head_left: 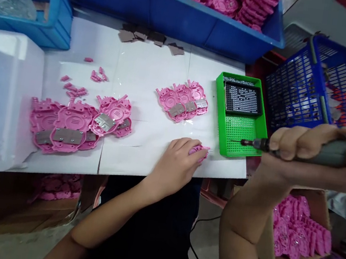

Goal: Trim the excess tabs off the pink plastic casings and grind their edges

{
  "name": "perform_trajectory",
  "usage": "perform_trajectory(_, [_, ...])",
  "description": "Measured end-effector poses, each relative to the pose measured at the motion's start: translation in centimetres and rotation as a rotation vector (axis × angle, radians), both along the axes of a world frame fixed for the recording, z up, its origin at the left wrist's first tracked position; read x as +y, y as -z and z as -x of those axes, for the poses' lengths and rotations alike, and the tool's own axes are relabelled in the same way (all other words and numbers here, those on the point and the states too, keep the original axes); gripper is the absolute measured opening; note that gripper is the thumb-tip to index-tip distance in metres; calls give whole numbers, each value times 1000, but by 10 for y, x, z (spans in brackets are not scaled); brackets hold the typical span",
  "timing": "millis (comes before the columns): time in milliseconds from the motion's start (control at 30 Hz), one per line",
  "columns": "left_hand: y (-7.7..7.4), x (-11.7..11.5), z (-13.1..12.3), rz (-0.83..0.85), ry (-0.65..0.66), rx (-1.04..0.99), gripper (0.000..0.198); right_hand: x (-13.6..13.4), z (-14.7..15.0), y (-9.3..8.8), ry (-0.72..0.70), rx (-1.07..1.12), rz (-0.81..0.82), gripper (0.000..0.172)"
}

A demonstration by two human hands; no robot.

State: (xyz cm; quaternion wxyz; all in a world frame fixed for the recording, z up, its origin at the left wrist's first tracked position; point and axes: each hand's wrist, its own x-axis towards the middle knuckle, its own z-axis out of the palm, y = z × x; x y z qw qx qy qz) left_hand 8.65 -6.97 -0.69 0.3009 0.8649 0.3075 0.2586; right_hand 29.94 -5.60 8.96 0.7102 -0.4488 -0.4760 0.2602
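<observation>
My left hand (179, 161) rests at the table's front edge, its fingers curled over a pink plastic casing (204, 154) that is mostly hidden under them. My right hand (300, 143) grips an electric screwdriver (330, 152), held level above the right side. The screwdriver's bit points left, over a green tray (219, 129) with a black perforated insert (243, 100) and small screws. Just beyond my left hand lie several overlapping pink casings (182, 98) with metal plates. A larger group of such casings (74, 120) is spread on the left.
Small pink pieces (75, 90) and dark flat pieces (141, 35) lie on the white table. A long blue bin (176, 14) of pink parts runs along the back. A blue basket (291, 86) stands right; a carton (264, 245) of pink parts sits below.
</observation>
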Motion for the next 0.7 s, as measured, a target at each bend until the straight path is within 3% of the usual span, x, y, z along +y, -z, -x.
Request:
perform_trajectory(100, [-2,-3,0,-71,11,58,34,26,-21,9,176,-28,-223,16])
perform_trajectory(267, [-2,-9,-1,-175,5,128,41,67,-30,38,311,-58,-63,30])
perform_trajectory(700, [-3,-8,-10,-211,-64,33,22,72,-16,43,362,33,25,23])
